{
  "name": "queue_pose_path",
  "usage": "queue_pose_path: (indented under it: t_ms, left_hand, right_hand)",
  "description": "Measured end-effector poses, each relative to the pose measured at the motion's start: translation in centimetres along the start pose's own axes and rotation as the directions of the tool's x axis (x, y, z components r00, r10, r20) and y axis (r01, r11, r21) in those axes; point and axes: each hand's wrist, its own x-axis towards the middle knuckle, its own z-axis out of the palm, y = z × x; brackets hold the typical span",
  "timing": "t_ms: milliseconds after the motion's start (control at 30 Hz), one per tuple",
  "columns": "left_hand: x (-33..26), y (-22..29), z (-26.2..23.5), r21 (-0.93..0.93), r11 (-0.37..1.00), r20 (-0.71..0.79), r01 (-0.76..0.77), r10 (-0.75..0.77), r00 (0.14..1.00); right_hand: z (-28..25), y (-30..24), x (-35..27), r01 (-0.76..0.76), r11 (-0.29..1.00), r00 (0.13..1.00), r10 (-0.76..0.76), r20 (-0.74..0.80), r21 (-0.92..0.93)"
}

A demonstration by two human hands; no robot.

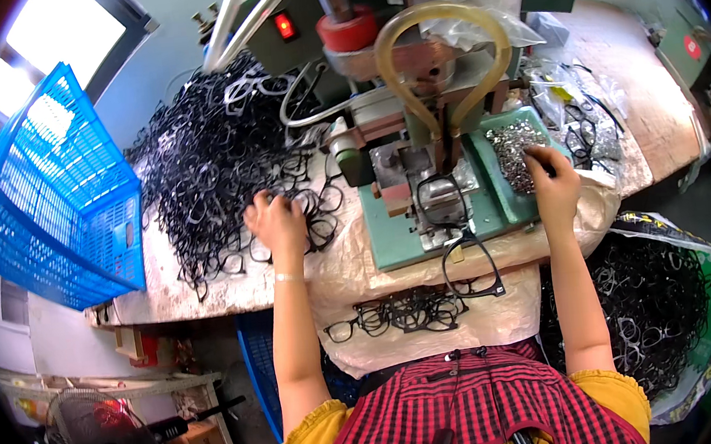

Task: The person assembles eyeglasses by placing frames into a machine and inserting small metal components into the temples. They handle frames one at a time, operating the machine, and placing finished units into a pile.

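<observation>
1. Resting on the heap of black eyeglass frames (pixel 213 163) left of centre: left hand (pixel 277 221), fingers curled onto a frame there.
2. Reaching into the green tray (pixel 502 186) of small metal parts (pixel 515 148), right of centre: right hand (pixel 552 179), fingertips together, grip unclear.
3. Lying on the green press (pixel 414 114), centre: one black frame (pixel 441 199).

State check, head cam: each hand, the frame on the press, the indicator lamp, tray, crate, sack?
left hand: palm down on the heap of black frames
right hand: fingers in the green tray of small metal parts
frame on press: seated flat on the fixture
red lamp: lit
blue crate: tipped on its side
sack of frames: open, full
</observation>
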Motion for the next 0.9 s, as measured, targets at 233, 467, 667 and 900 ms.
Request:
queue_pose_path:
  t_ms: [233, 467, 667, 900]
  left_hand:
    - [-0.1, 3.0, -4.4, -0.653, 0.752, -0.162, 0.093, -0.258, 0.952]
    - [-3.6, 5.7, -2.0, -0.945, 0.079, 0.269, 0.319, -0.371, 0.889]
    - [-2.0, 8.1, -8.8, -0.985, -0.124, 0.148, 0.117, -0.287, 0.947]
    - [3.6, 14.7, -18.1, -0.946, 0.025, -0.322, -0.322, 0.007, 0.947]
  right_hand:
    - [-0.8, -6.3, -1.8, 0.169, 0.983, 0.971, -0.179, 0.157, 0.076]
    - [4.8, -9.7, -1.0, 0.317, 0.898, 0.924, -0.365, 0.115, 0.305]
    - [6.2, -9.4, -1.9, 0.089, 0.892, 0.963, -0.191, 0.19, 0.442]
    - [7.0, -10.9, -2.9, -0.135, 0.666, 0.957, -0.104, 0.271, 0.733]
